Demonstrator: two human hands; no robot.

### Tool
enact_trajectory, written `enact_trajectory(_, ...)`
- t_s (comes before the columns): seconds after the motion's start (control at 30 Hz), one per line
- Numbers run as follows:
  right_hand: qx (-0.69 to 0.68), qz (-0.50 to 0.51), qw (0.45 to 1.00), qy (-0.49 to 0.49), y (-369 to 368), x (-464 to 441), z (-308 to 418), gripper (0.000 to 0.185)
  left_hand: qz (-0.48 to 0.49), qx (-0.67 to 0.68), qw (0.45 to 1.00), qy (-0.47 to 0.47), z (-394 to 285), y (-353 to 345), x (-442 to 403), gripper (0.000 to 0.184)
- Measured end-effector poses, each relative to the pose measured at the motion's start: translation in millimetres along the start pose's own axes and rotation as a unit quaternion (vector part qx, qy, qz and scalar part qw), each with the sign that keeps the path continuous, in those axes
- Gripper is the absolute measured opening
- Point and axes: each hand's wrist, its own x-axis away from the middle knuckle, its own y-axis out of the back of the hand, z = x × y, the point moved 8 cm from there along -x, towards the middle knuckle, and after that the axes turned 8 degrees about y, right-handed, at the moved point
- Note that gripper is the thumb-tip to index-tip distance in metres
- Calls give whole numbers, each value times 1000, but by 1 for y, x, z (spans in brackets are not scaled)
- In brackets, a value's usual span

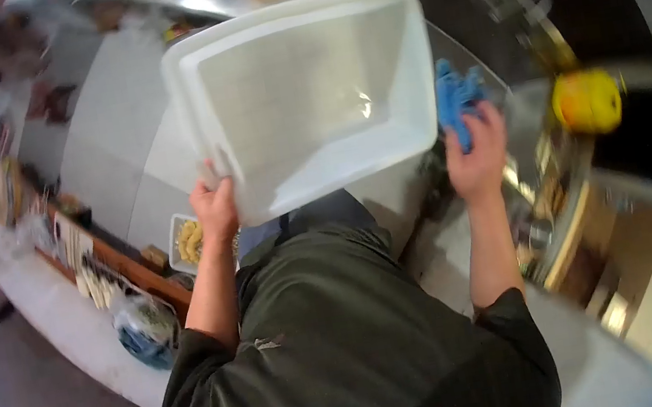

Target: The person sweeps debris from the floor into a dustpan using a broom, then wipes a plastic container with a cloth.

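Note:
A white rectangular plastic tub (307, 194) is held up in front of my body, tilted so that its bare inside faces me. My left hand (215, 209) is closed on its lower left rim. On the other side, my right hand (477, 152) is wrapped around a crumpled blue cloth (456, 95), close beside the tub's right wall. Whether the cloth touches the wall I cannot tell. The inside of the tub looks smooth, with a bright glint on it.
A white tray (177, 254) with yellowish pieces stands low behind my left forearm. At left is a counter (47, 289) with a wooden-edged rack and plastic bags. A round yellow object (588, 102) sits at right, near a shelf (581, 234) of assorted items. Tiled floor lies beyond.

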Motion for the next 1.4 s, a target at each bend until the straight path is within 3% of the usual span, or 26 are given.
enact_trajectory(0.07,-14,108,981,161,-59,-49,42,26,-19,-44,997,-65,-20,9,18,40)
enact_trajectory(0.1,9,166,965,203,-98,-64,50,25,-28,-71,987,-142,-41,5,28,41)
enact_trajectory(0.13,41,221,942,249,-142,-72,54,24,-140,-181,906,-356,-87,4,51,48)
enact_trajectory(0.17,81,352,910,204,-191,-73,47,22,-146,-150,939,-274,-102,10,59,43)
enact_trajectory(0.2,133,415,870,229,-231,-79,42,21,-130,-110,912,-373,-126,13,66,35)
enact_trajectory(0.23,101,386,887,230,-261,-91,36,21,-77,-42,957,-276,-134,19,63,20)
enact_trajectory(0.27,63,388,902,177,-267,-114,56,23,-112,-30,915,-386,-139,19,61,10)
enact_trajectory(0.3,-13,505,846,170,-323,-134,83,24,-91,-21,904,-417,-155,35,62,8)
enact_trajectory(0.37,-112,401,901,120,-359,-163,90,28,-139,1,867,-479,-167,60,53,16)
enact_trajectory(0.43,-246,342,903,88,-388,-198,141,32,-162,17,882,-441,-174,98,44,4)
enact_trajectory(0.53,-372,267,888,34,-388,-233,244,34,-224,67,891,-388,-173,153,32,2)
enact_trajectory(0.6,-466,306,828,64,-397,-255,325,37,-270,109,889,-353,-162,185,30,9)
enact_trajectory(0.7,-551,392,733,65,-400,-271,434,35,-425,132,833,-327,-121,222,20,10)
enact_trajectory(0.73,-584,430,684,70,-397,-269,465,34,-460,140,827,-293,-100,232,23,24)
enact_trajectory(0.8,-630,510,583,61,-405,-258,505,33,-571,107,790,-194,-49,242,31,33)
enact_trajectory(0.83,-638,550,536,49,-412,-254,519,33,-561,158,797,-155,-32,247,48,37)
enact_trajectory(0.87,-644,533,539,102,-425,-261,525,34,-576,176,794,-83,1,246,49,37)
enact_trajectory(0.9,-638,632,438,39,-402,-234,542,34,-595,261,759,-36,6,241,85,36)
enact_trajectory(0.93,-622,654,426,59,-397,-226,550,34,-629,273,727,33,24,231,103,34)
enact_trajectory(1.0,-614,693,372,72,-410,-219,558,33,-694,345,631,42,61,207,123,32)
enact_trajectory(1.1,-536,722,410,150,-442,-215,561,37,-736,453,494,92,134,169,145,31)
enact_trajectory(1.13,-526,701,465,128,-438,-208,558,34,-759,459,443,127,157,155,156,30)
enact_trajectory(1.17,-515,711,454,150,-435,-194,558,27,-739,556,374,65,181,137,156,29)
enact_trajectory(1.2,-491,717,466,166,-440,-186,555,25,-756,555,344,51,216,124,156,28)
enact_trajectory(1.33,-427,729,505,177,-436,-152,551,22,-750,630,196,39,309,59,179,26)
enact_trajectory(1.4,-402,720,525,211,-436,-136,549,21,-734,664,114,87,311,29,214,27)
